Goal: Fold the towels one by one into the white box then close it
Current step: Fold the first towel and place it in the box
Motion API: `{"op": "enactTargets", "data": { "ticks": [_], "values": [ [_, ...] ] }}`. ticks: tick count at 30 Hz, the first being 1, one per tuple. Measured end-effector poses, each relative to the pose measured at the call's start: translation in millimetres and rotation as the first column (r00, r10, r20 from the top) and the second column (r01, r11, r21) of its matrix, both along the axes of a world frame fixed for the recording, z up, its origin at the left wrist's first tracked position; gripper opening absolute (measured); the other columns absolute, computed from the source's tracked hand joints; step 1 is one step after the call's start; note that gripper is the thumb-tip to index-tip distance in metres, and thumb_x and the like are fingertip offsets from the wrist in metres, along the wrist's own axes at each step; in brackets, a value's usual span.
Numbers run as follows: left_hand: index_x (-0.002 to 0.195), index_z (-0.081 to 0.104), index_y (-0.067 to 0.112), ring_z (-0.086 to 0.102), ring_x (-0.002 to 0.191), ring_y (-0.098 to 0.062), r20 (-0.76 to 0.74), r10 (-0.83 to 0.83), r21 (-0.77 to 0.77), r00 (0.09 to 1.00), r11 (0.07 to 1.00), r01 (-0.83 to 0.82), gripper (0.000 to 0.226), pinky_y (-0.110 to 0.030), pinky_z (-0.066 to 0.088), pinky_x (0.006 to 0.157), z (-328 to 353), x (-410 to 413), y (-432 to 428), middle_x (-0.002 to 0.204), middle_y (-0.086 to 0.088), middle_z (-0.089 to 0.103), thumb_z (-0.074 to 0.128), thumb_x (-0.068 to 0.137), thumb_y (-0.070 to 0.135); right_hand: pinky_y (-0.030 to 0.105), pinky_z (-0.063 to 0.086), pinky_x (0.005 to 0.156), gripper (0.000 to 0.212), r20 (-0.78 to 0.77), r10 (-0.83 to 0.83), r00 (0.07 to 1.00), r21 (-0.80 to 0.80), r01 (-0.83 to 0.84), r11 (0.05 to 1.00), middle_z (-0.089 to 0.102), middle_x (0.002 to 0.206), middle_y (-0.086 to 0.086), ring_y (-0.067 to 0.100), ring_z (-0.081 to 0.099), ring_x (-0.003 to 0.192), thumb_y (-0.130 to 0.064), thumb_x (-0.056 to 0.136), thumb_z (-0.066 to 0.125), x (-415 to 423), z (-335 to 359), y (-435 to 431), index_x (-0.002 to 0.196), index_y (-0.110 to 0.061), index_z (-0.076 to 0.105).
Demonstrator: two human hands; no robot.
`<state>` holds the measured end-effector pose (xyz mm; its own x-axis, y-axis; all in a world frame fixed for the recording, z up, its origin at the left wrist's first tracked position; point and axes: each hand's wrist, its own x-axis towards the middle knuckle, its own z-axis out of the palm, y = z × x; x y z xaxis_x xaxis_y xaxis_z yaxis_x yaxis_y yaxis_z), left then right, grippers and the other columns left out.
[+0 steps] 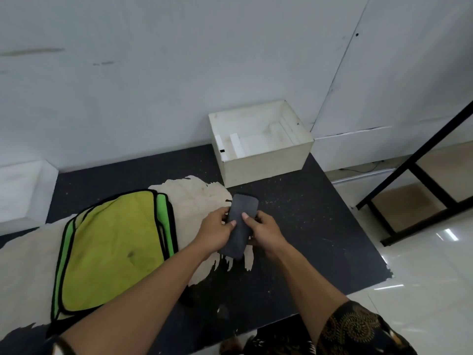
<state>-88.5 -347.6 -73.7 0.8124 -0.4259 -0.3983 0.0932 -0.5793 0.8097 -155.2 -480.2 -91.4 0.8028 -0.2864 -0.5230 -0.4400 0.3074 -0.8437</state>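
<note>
A stack of yellow-green towels with black and bright green edging lies flat at the left of the dark table. The open white box stands at the table's far edge against the wall, with white blocks inside and no towel in it. My left hand and my right hand together hold a dark rectangular phone above the table, in front of the box and to the right of the towels. Both thumbs rest on its face.
The dark table has worn pale patches under and around the towels. A white wall runs behind it. A black metal frame stands on the tiled floor to the right. A white block sits at the far left.
</note>
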Motion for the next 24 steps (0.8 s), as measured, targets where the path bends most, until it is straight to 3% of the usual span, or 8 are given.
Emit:
{"op": "enactTargets", "data": {
  "ticks": [4,7,9,11,13,16,18,24],
  "values": [
    [0.136,0.048,0.025,0.062,0.108,-0.018,0.024,-0.044,-0.102,0.999,0.994,0.046,0.043,-0.043,0.055,0.091,26,8,-14,0.122,0.001,0.063,0.057,0.095,0.016,0.033,0.059,0.072,0.022,0.106,-0.055,0.993,-0.038,0.059,0.998,0.070,0.112,0.003,0.020,0.068,0.100,-0.020,0.097,0.060,3,22,-14,0.119,-0.016,0.060],
    [0.113,0.062,0.023,0.069,0.098,-0.016,-0.073,-0.050,-0.211,0.996,0.977,0.034,0.021,-0.044,0.056,0.090,41,13,-27,0.109,0.002,0.071,0.059,0.095,0.032,0.036,0.059,0.080,0.022,0.208,-0.093,0.974,-0.048,0.106,0.993,0.071,0.111,0.006,0.022,0.069,0.102,-0.015,0.097,0.059,6,38,-28,0.119,-0.015,0.060],
    [0.103,0.067,0.019,0.071,0.093,-0.017,-0.121,-0.057,-0.212,0.991,0.977,0.030,0.029,-0.045,0.057,0.088,51,16,-36,0.100,0.001,0.074,0.055,0.095,0.043,0.032,0.058,0.077,0.022,0.237,-0.102,0.966,-0.053,0.118,0.992,0.072,0.110,0.007,0.021,0.070,0.100,-0.015,0.097,0.060,6,51,-38,0.119,-0.014,0.061],
    [0.099,0.067,0.016,0.071,0.089,-0.019,-0.081,-0.055,-0.193,0.995,0.980,0.039,0.027,-0.047,0.058,0.083,59,19,-45,0.096,-0.001,0.074,0.055,0.096,0.040,0.027,0.056,0.072,0.022,0.251,-0.113,0.962,-0.057,0.131,0.990,0.072,0.108,0.007,0.020,0.070,0.097,-0.016,0.096,0.061,5,60,-46,0.118,-0.013,0.062],
    [0.101,0.064,0.018,0.070,0.089,-0.020,-0.015,-0.065,-0.193,0.998,0.979,0.061,0.022,-0.048,0.059,0.079,64,21,-54,0.096,-0.002,0.072,0.056,0.096,0.037,0.030,0.058,0.071,0.023,0.254,-0.124,0.959,-0.058,0.143,0.988,0.072,0.108,0.007,0.020,0.070,0.097,-0.021,0.095,0.063,3,65,-51,0.117,-0.012,0.063],
    [0.105,0.061,0.025,0.069,0.088,-0.017,0.088,-0.094,-0.193,0.992,0.975,0.109,0.015,-0.043,0.059,0.079,70,22,-66,0.096,0.000,0.070,0.058,0.095,0.036,0.043,0.059,0.084,0.027,0.246,-0.113,0.963,-0.077,0.135,0.988,0.071,0.111,0.007,0.022,0.069,0.100,-0.024,0.094,0.065,-1,66,-57,0.119,-0.013,0.061],
    [0.109,0.060,0.029,0.069,0.088,-0.016,0.128,-0.103,-0.195,0.986,0.973,0.127,0.017,-0.040,0.058,0.080,72,23,-72,0.095,0.002,0.070,0.059,0.094,0.035,0.041,0.059,0.084,0.028,0.250,-0.121,0.961,-0.083,0.146,0.986,0.071,0.111,0.006,0.021,0.070,0.100,-0.021,0.094,0.065,-1,67,-61,0.121,-0.014,0.060],
    [0.122,0.053,0.021,0.068,0.099,-0.018,0.013,-0.246,-0.104,0.969,0.964,0.246,0.038,-0.041,0.057,0.088,74,33,-90,0.113,-0.001,0.069,0.064,0.090,0.039,0.044,0.058,0.086,0.026,0.251,-0.184,0.950,-0.092,0.213,0.973,0.072,0.110,0.010,0.024,0.071,0.099,-0.012,0.092,0.066,19,71,-94,0.117,-0.008,0.063]
  ]
}}
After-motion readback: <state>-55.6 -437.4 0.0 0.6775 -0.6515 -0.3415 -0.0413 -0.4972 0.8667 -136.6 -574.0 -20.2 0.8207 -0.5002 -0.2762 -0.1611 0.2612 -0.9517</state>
